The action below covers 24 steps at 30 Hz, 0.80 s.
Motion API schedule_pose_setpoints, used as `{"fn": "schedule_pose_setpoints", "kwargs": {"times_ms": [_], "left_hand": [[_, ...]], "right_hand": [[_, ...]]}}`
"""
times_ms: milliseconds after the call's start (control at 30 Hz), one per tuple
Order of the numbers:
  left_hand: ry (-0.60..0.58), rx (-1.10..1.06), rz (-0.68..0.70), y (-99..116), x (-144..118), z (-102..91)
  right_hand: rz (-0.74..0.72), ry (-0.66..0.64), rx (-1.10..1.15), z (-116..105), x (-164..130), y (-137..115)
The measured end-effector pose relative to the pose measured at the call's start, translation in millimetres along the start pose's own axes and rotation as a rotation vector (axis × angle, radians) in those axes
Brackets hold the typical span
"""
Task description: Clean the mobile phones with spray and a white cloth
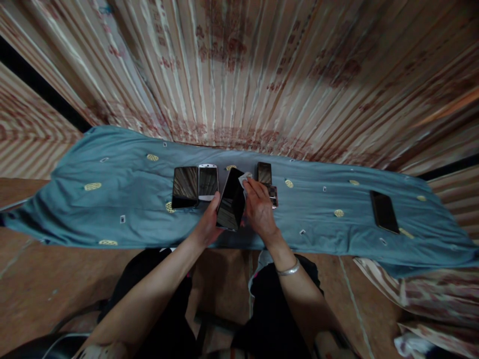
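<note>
Both hands work close: left hand (pixel 207 225) grips a tilted phone (pixel 231 206), right hand (pixel 259 208) pinches a cloth (pixel 245 179) beyond its fingers; loosened fingers could likely drop it.

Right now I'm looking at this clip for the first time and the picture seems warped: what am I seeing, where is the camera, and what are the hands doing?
There is no machine here. The single picture comes from a camera worn on a person's head, looking down at their own bare arms; the wide lens bends the edges.

The left hand holds a dark phone tilted up off the surface. The right hand, with a bracelet at the wrist, presses a small pale cloth against the phone's upper edge.

Below lies a blue-grey cloth with small yellow motifs. On it rest a black phone, a white phone, a small dark phone behind the right hand, and another dark phone far to the right.
</note>
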State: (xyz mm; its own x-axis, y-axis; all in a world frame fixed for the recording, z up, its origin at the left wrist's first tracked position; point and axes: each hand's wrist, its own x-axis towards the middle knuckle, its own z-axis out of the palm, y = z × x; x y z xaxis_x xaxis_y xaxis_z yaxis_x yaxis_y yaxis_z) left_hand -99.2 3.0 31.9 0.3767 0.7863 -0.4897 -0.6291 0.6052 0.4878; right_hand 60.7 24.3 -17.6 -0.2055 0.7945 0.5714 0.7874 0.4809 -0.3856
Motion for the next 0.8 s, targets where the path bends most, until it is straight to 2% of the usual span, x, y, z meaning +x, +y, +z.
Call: {"fn": "schedule_pose_setpoints", "kwargs": {"times_ms": [167, 400, 700, 800], "left_hand": [[-0.017, -0.012, 0.038, 1, 3, -2.5], [-0.005, 0.002, 0.010, -1, 3, 1.1], [0.111, -0.026, 0.109, 5, 10, -3.3], [0.117, -0.037, 0.125, 7, 13, -7.2]], "right_hand": [[-0.004, -0.024, 0.014, 0, -1, -4], [0.015, 0.009, -0.011, -2, -1, 1], [-0.043, -0.039, -0.003, 6, -7, -12], [-0.072, -0.047, 0.009, 7, -8, -15]]}}
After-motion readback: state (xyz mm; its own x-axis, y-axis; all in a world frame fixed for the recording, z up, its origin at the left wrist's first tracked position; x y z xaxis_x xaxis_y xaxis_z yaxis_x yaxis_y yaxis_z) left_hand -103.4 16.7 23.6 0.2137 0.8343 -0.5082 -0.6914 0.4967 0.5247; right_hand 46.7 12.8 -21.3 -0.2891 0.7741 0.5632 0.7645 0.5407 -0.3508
